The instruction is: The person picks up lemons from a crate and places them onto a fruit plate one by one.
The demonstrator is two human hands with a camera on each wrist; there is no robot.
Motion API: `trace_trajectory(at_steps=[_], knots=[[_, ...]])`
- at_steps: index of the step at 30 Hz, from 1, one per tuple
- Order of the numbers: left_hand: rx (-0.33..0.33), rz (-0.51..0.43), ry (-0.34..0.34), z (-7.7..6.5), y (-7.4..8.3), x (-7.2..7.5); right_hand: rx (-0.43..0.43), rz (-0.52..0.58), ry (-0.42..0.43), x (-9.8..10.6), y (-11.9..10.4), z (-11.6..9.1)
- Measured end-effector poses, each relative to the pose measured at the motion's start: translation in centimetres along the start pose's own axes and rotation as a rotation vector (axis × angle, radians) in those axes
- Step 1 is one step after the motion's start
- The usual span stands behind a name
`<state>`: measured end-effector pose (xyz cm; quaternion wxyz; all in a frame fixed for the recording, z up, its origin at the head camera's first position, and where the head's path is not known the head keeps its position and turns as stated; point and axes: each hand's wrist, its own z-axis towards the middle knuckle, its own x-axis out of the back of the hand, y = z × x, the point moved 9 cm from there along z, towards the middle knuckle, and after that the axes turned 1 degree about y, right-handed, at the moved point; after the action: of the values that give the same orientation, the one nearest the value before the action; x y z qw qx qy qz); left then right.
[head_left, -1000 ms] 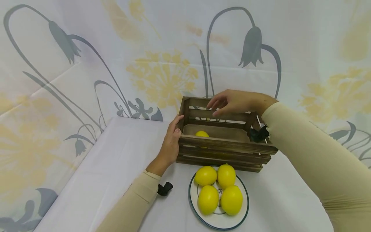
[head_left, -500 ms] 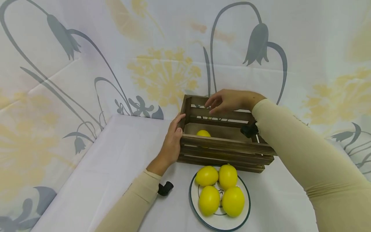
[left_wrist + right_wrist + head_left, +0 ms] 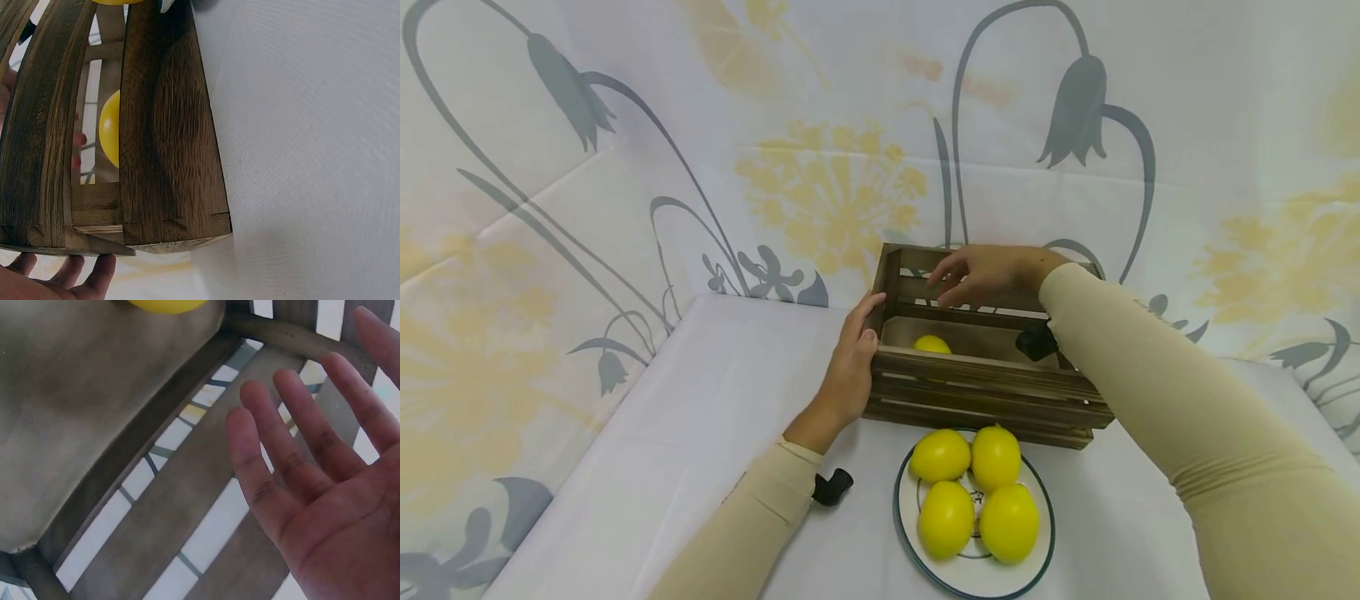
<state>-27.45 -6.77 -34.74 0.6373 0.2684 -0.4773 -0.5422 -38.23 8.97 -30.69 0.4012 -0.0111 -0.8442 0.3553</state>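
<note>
A brown slatted wooden crate (image 3: pixel 985 398) stands at the middle of the table. One yellow lemon (image 3: pixel 932 344) lies inside toward its left; the left wrist view shows this lemon (image 3: pixel 110 129) between the slats. My left hand (image 3: pixel 844 371) rests against the crate's left end, thumb near the front corner, fingertips touching the outside of the end panel. Over the crate's inside is my right hand (image 3: pixel 985 273), palm down with fingers relaxed and holding nothing. The right wrist view has that hand (image 3: pixel 331 487) with its fingers spread before the back slats.
In front of the crate sits a white plate (image 3: pixel 958 577) with a dark rim, bearing several lemons (image 3: pixel 946 519). The white cloth (image 3: pixel 730 400) covers the table. Flower-printed fabric (image 3: pixel 842 183) hangs close behind the crate.
My right hand has drifted slightly left, then dipped a little lower over the crate. The left hand keeps its place on the crate's end. The whole view has shifted slightly.
</note>
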Motion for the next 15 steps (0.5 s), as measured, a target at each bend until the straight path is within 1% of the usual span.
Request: trace_trajectory(at_steps=[4,7,11,15], knots=[[0.009,-0.008,-0.007,-0.1,0.3,-0.2,-0.007,0.012,-0.018,-0.5,0.2,0.3],[0.002,-0.014,-0.009,-0.1,0.5,-0.3,-0.011,0.005,-0.026,-0.7,0.2,0.2],[-0.007,-0.013,-0.011,0.0,0.7,-0.4,-0.012,0.002,-0.036,-1.1,0.5,0.0],[0.0,-0.013,-0.015,-0.1,0.6,-0.6,-0.017,0.019,-0.061,-1.7,0.7,0.1]])
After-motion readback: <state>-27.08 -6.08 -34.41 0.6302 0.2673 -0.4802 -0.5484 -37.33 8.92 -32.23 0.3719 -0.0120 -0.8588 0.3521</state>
